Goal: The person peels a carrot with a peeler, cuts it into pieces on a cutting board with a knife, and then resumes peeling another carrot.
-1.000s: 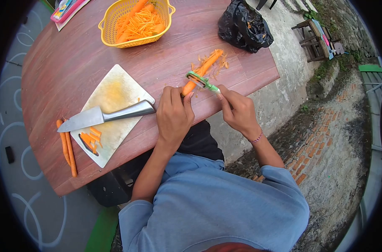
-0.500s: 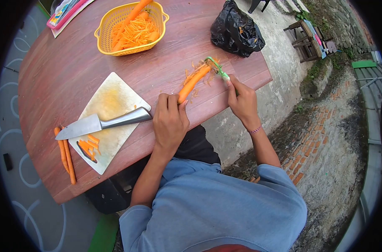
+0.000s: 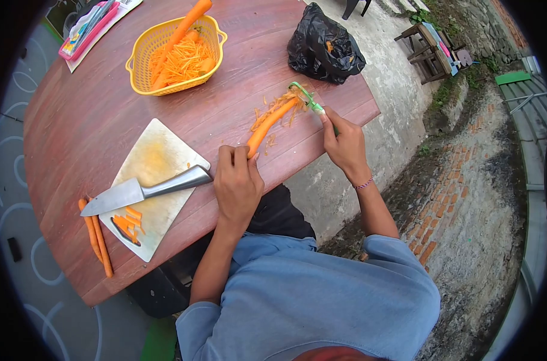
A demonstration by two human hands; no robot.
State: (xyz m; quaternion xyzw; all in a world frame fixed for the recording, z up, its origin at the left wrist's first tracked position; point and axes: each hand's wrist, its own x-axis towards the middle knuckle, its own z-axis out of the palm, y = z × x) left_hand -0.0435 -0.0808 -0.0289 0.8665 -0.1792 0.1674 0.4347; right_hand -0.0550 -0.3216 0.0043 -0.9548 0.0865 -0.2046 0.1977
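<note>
My left hand is closed on the near end of an orange carrot that lies on the table. In my right hand is a green-handled peeler, its head at the far tip of the carrot. Thin peelings are scattered around that tip. Left of my left hand, a large steel knife rests across a white cutting board. Several cut carrot sticks lie near the board's handle slot. Two slim carrots sit beside the board on the left.
A yellow basket holding shredded and whole carrots stands at the back of the wooden table. Near the right corner sits a black plastic bag. A pink case lies at the far left. Beyond the table edge is a wooden stool.
The whole view has shifted slightly. The peeler stays at the carrot's far tip, with its head tilted a little differently. Both hands keep their holds.
</note>
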